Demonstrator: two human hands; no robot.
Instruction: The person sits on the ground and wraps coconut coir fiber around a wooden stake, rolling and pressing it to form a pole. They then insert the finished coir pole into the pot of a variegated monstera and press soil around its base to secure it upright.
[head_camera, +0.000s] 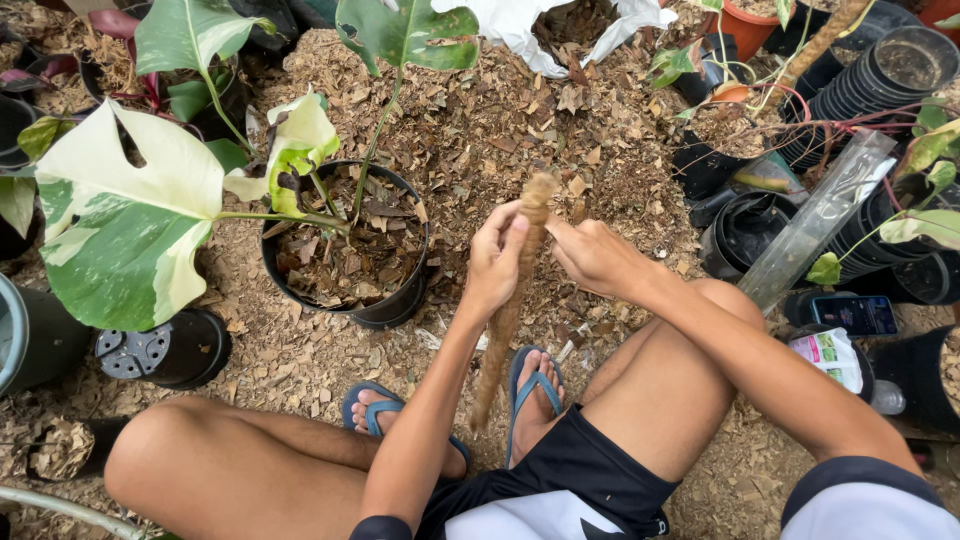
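Observation:
A long brown fibre-wrapped pole (507, 320) stands nearly upright in front of me, its frayed top above my fingers and its lower end between my feet in blue sandals. My left hand (495, 258) grips the pole near its upper part. My right hand (592, 256) pinches it from the right at the same height. To the left stands a black pot (392, 306) filled with bark chips, holding a plant with large green-and-white leaves (130, 220).
Bark chips cover the ground. An upturned black pot (165, 350) lies at left. Stacks of black pots (880, 75), a clear plastic sleeve (815, 222), a phone (855, 314) and a white packet (828, 355) crowd the right. A white bag (520, 25) sits behind.

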